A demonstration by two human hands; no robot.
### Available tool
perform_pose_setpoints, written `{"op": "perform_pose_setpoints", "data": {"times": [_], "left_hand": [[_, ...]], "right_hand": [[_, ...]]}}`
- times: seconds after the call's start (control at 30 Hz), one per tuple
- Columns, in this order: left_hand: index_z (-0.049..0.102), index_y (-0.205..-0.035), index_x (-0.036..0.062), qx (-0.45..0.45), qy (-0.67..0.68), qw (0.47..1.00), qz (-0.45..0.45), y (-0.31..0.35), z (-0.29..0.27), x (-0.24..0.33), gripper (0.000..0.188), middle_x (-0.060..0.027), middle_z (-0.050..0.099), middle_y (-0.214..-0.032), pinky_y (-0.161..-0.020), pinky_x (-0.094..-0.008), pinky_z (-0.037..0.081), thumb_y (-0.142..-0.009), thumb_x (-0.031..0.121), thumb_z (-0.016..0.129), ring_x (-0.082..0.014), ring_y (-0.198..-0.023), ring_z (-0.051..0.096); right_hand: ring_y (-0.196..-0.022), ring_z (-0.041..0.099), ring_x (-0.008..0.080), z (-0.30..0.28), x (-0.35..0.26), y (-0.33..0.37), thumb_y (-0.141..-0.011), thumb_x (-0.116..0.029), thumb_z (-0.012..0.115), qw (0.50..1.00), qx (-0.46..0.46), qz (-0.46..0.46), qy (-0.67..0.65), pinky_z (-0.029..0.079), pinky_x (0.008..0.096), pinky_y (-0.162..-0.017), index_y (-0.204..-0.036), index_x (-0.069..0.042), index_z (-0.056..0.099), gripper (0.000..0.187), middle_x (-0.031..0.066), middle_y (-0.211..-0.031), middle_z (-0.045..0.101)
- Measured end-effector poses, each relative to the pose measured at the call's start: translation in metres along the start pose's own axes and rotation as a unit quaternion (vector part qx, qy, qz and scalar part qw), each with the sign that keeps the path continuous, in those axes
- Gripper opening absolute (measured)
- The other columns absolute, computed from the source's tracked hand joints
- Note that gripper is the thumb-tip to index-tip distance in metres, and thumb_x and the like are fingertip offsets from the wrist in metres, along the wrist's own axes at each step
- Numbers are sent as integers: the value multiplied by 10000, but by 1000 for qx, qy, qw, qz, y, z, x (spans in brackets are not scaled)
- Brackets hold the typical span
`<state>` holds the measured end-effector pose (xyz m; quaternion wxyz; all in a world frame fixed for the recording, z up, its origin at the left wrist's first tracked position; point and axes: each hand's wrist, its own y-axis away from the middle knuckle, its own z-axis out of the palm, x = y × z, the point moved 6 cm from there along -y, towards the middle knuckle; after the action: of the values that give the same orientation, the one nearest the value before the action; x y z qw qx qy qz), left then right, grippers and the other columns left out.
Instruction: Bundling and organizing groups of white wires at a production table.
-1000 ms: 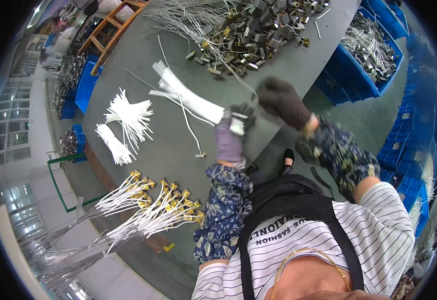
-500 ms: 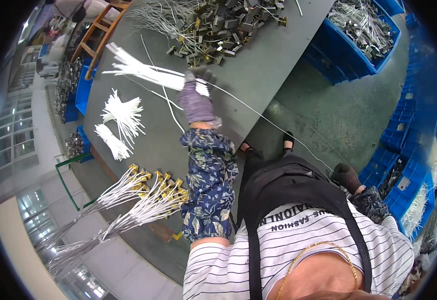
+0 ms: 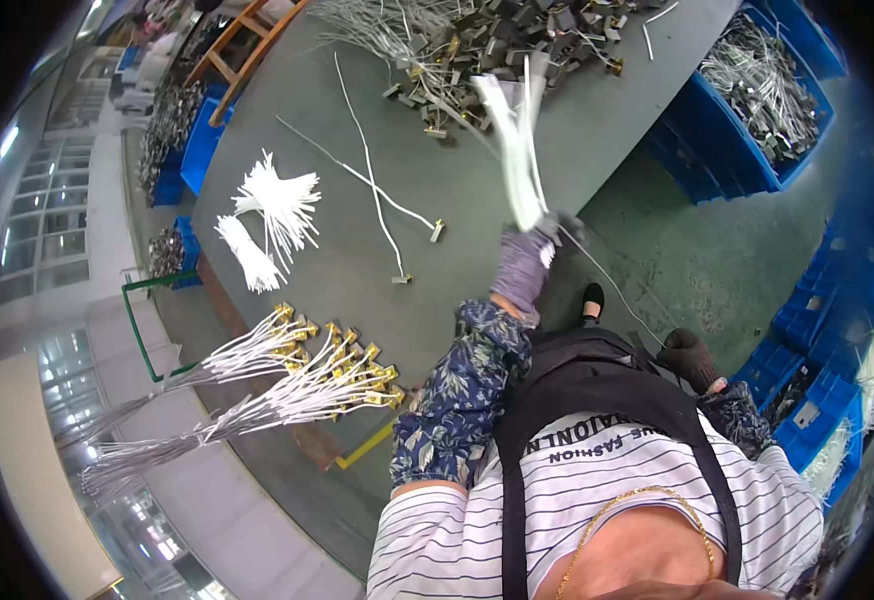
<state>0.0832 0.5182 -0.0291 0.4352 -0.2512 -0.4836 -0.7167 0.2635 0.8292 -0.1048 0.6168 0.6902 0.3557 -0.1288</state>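
Observation:
My left hand [image 3: 529, 262], in a purple-grey glove, is closed around a bundle of white tubes [image 3: 515, 150], blurred, over the table's right edge. A thin pale cable [image 3: 612, 283] runs from beside that hand to my right hand [image 3: 689, 358]. In a dark glove by my right hip, the right hand is closed on the cable's end. Two white cables with metal connectors, one [image 3: 375, 190] crossing the other, lie on the grey table [image 3: 327, 250]. Left of them rest two bunches of short white tubes [image 3: 279, 203].
A heap of metal connectors with cables [image 3: 497, 50] covers the table's far side. Bundled cables with gold-coloured connectors [image 3: 297, 385] hang over the near left edge. Blue crates [image 3: 722, 160] of cables stand at the right, and others [image 3: 819, 415] by my right arm.
My left hand has swung right and nearer to me with the white tubes, which now point away. The crossed cables' connector ends have come into sight. My right hand has hardly moved.

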Motion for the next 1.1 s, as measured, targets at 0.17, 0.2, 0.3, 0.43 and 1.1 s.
{"op": "perform_pose_setpoints", "data": {"times": [0.17,0.2,0.3,0.43,1.1], "left_hand": [[586,-1025,13,184,135,954,195,0,-117,109,245,-128,637,-985,-785,-373,551,-912,230,586,-236,-859,631],[577,-1029,13,188,120,942,251,7,-113,138,281,-127,633,-990,-798,-402,553,-908,266,595,-245,-860,626],[577,-1012,36,172,126,934,287,11,-146,168,265,-117,647,-922,-726,-402,558,-911,281,589,-238,-796,639],[543,-1021,37,223,129,925,279,20,-158,176,302,-150,635,-981,-757,-427,562,-884,292,626,-262,-857,630],[576,-1086,40,128,-459,841,257,30,-62,9,238,-36,600,-922,-701,-334,490,-889,173,561,-180,-788,572]], "right_hand": [[-575,491,83,-3,29,-13,-670,-78,727,998,-42,28,34,399,271,-499,-708,-63,558,174,-11,-637,542],[-577,488,81,-5,37,-14,-660,-79,734,998,-30,16,61,400,270,-502,-706,-69,558,183,-14,-633,540],[-578,482,79,7,10,-6,-653,-78,735,997,-23,58,54,397,265,-505,-701,-78,562,180,-18,-622,534],[-579,483,77,12,-8,-3,-652,-81,738,997,-18,-3,73,392,266,-501,-701,-81,569,176,-24,-616,531],[-582,533,112,19,-3,-9,-693,-99,708,998,-39,37,19,420,288,-503,-787,-43,610,147,4,-633,558]]}}
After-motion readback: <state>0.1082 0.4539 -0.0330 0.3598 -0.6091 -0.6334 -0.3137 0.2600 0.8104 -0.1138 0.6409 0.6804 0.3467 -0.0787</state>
